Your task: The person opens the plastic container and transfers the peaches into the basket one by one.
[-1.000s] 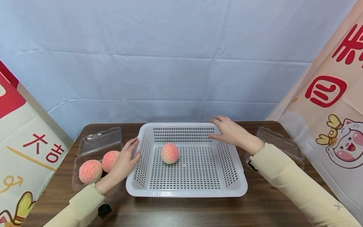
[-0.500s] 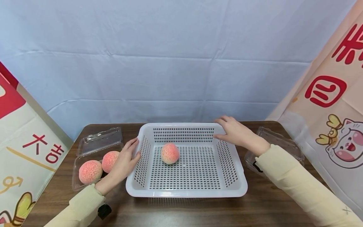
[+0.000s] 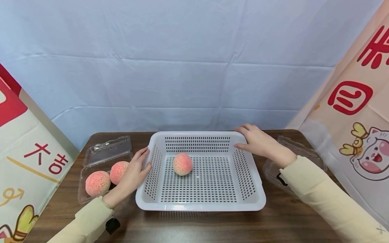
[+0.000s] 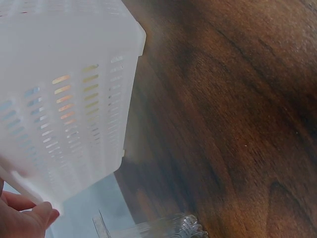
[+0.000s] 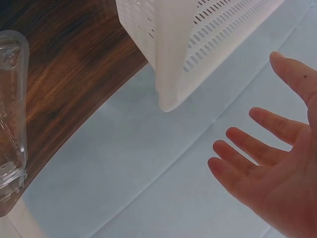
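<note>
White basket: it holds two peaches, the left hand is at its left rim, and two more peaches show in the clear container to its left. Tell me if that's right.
Not quite: the white basket holds one peach, not two, as the head view shows. The left hand is at its left rim, and two more peaches show in the clear container to its left.

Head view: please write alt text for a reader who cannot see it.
A white basket holding one pink ball stands on a wooden table; the left hand touches the basket's left side, and the open right hand is near its far right corner. Two more balls lie in a clear box at left.
</note>
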`<state>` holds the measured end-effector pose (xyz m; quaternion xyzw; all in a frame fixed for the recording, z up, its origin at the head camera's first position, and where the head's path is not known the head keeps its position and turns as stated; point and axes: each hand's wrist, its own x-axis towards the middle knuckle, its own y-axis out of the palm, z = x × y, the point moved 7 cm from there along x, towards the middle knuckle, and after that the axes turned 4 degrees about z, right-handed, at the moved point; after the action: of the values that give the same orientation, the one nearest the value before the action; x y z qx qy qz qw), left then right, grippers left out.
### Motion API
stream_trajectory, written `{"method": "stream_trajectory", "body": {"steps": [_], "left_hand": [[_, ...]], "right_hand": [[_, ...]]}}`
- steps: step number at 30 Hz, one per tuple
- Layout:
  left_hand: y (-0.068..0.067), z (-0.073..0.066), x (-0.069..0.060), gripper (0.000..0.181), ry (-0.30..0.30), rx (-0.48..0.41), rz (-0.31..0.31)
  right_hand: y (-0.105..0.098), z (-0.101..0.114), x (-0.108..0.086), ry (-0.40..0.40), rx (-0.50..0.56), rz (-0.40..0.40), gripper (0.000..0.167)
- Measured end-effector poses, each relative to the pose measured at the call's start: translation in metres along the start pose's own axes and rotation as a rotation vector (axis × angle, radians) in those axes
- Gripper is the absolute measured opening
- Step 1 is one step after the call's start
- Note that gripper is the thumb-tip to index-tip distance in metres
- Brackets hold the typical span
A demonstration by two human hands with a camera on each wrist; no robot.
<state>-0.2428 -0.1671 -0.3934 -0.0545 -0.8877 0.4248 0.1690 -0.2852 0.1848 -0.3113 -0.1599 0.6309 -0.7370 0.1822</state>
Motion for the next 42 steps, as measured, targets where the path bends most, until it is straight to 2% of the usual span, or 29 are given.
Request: {"method": "stream_trajectory", "body": {"steps": [6,42], "left_hand": [[0.000,0.000,-0.001,0.052,-0.009,0.000,0.002],[0.000,-0.001,-0.001,0.051,0.004,-0.006,-0.010]], "right_hand": [[-0.002,-0.003,-0.005,-0.011,-0.013,-0.012,0.056],[-0.001,-0.043,-0.032,0.086,0.032,0.009,0.060]]}}
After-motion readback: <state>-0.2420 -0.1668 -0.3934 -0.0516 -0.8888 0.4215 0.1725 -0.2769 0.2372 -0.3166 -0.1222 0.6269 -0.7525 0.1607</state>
